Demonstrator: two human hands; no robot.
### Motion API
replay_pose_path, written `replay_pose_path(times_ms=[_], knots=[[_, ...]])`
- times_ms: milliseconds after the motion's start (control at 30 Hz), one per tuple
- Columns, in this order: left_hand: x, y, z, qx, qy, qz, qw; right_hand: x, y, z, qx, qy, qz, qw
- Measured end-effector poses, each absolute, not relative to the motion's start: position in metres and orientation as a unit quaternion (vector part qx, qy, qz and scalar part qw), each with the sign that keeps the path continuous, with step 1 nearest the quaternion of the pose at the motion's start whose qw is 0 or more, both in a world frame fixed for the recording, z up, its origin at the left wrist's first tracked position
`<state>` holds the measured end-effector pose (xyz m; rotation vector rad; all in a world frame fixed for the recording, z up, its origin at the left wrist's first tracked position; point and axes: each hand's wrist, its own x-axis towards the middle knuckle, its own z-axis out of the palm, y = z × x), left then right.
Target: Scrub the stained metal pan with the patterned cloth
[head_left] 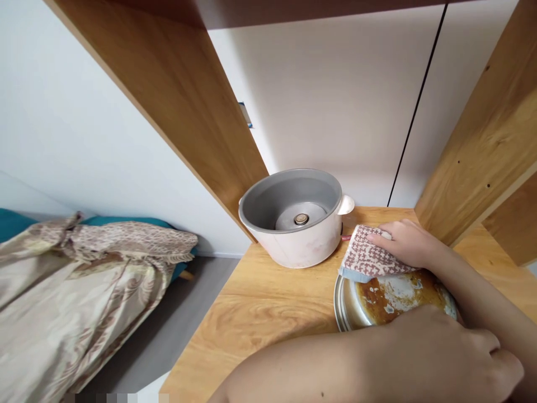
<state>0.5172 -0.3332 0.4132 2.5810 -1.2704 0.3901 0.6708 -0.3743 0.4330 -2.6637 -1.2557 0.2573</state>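
left hand [444, 364]: nearest the camera, low in the right corner, forearm running in from the bottom edge; fingers curled over the near rim of the pot, though the fingertips are out of sight, so how tightly they grip cannot be told.
round metal pot with a scorched, brown-stained underside [390, 299]: lying tilted on the shelf with the burnt face up, pale patches showing among the brown; its silver rim shows at the left edge.
right hand [409, 243]: beyond the pot, palm down, fingers laid flat and close together, pressing on the cloth.
red-and-white houndstooth cloth with a pale blue edge [369, 254]: folded, held under the right hand's fingers, lying on the far upper edge of the pot's stained face.
white electric cooker base with a grey inner well [293, 224]: upright on the shelf just beyond and left of the pot, apart from it; round metal sensor in the middle, small white tab on its right side.
light wooden shelf surface [251, 313]: carries the cooker base and the pot.
slanting wooden side panels [184, 95]: frame the niche on both sides, white wall behind.
beige patterned bedding over teal [75, 291]: far left, lower down, beside the grey floor.
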Motion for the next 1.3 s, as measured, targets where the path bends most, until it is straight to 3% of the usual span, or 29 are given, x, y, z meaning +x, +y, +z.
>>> replay_pose_path(times_ms=[333,767,1033,1300], knots=[[0.5125,-0.3312,0.4185,0.881,-0.436,0.132,0.126,0.6667,-0.3746,0.4385,-0.883,-0.441,0.095,0.132],[0.5152,-0.3333,0.4136,0.876,-0.435,0.153,0.142,0.6646,-0.3746,0.4389,-0.928,-0.366,0.069,0.023],[0.5166,-0.3324,0.4182,0.877,-0.446,0.13,0.122,0.666,-0.3767,0.4363,-0.889,-0.439,0.093,0.09],[0.5149,-0.3311,0.4166,0.874,-0.448,0.148,0.119,0.6678,-0.3758,0.4342,-0.913,-0.392,0.102,0.054]])
